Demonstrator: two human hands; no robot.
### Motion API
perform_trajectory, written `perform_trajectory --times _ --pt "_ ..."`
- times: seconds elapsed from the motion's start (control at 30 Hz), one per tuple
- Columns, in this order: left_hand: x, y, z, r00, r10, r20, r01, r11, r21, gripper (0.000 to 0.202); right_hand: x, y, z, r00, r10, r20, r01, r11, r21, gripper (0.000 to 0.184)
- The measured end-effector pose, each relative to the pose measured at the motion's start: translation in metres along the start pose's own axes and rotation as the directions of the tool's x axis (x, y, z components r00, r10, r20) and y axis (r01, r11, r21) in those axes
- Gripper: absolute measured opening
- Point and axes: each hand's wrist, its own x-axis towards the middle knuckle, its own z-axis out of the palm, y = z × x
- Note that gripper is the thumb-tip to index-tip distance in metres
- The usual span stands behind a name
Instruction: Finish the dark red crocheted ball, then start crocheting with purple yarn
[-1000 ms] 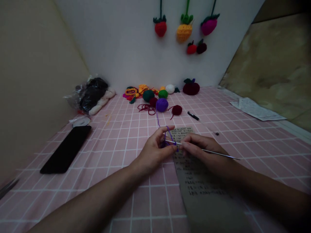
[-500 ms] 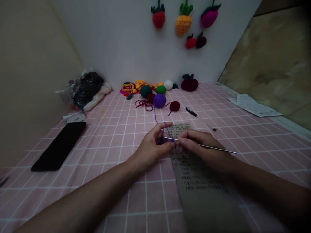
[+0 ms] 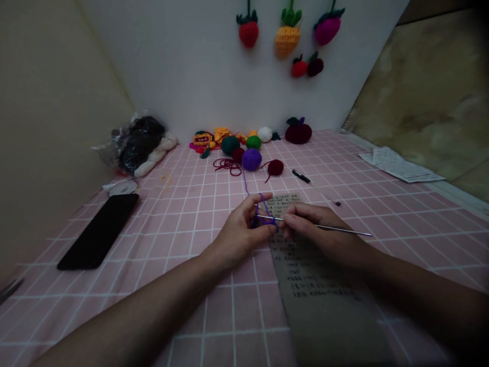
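Note:
My left hand point(image 3: 246, 227) pinches a strand of purple yarn point(image 3: 266, 208) between thumb and fingers, with the yarn looped over the raised index finger. Between the thumb and index finger of my right hand point(image 3: 309, 221) is a thin metal crochet hook point(image 3: 344, 230). Its tip reaches left into the purple loops; its shaft sticks out to the right. From my left hand the strand runs back to a purple yarn ball point(image 3: 251, 159). Under both hands lies a sheet of brown cardboard point(image 3: 324, 321) with handwritten lines, partly covered by my right hand and forearm.
Behind are a dark red yarn ball point(image 3: 275, 167), a green ball point(image 3: 253, 142) and a crocheted dark red fruit point(image 3: 298, 132). A pen point(image 3: 301, 176) and papers point(image 3: 401, 164) lie right. At left are a black phone-like slab point(image 3: 99, 232) and bagged yarn point(image 3: 141, 142). Crocheted fruits point(image 3: 287, 41) hang on the wall.
The hook has tilted slightly, its right end a little higher. Both hands stay almost in place, and the view has shifted slightly.

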Motion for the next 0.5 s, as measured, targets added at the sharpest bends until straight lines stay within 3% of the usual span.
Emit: perform_trajectory --times 0.5 --pt "0.0008 -0.0008 -0.0019 1.0 0.017 0.006 -0.018 0.999 0.037 0.056 0.0004 0.003 -0.0007 0.999 -0.01 -0.041 0.009 1.0 -0.01 0.037"
